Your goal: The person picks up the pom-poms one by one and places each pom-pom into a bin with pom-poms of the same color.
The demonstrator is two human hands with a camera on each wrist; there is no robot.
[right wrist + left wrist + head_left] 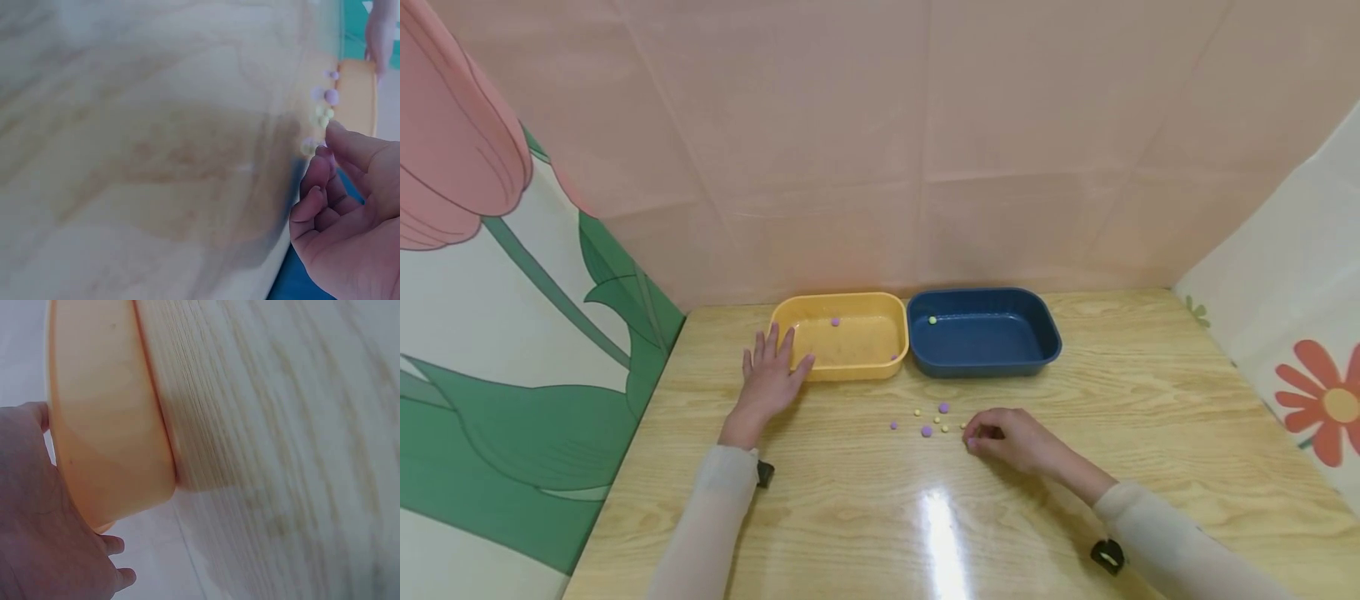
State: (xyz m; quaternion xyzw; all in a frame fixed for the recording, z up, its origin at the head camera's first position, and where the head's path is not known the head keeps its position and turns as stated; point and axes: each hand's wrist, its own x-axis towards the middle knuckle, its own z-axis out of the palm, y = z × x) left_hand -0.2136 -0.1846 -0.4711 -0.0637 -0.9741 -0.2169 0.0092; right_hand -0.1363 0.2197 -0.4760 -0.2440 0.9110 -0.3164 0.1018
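My left hand (pixel 769 379) rests with spread fingers on the left end of the yellow tray (pixel 850 374). In the left wrist view the hand (pixel 47 512) lies along the tray's rim. Over the table my right hand (pixel 1018 440) has its fingers curled, with a small purple ball (pixel 972 442) pinched between thumb and fingertips. The fingers mostly hide that ball. Just left of this hand lie several small balls, among them a purple ball (pixel 927 432), another purple ball (pixel 943 408) and a pale yellow ball (pixel 945 429).
Beside the yellow tray stands a dark blue tray (pixel 985 369), with a yellow-green ball (pixel 932 320) in it. The yellow tray has a purple ball (pixel 835 322) inside. Both trays stand at the back of the wooden table (pixel 820 500), before a pink cloth backdrop (pixel 850 150).
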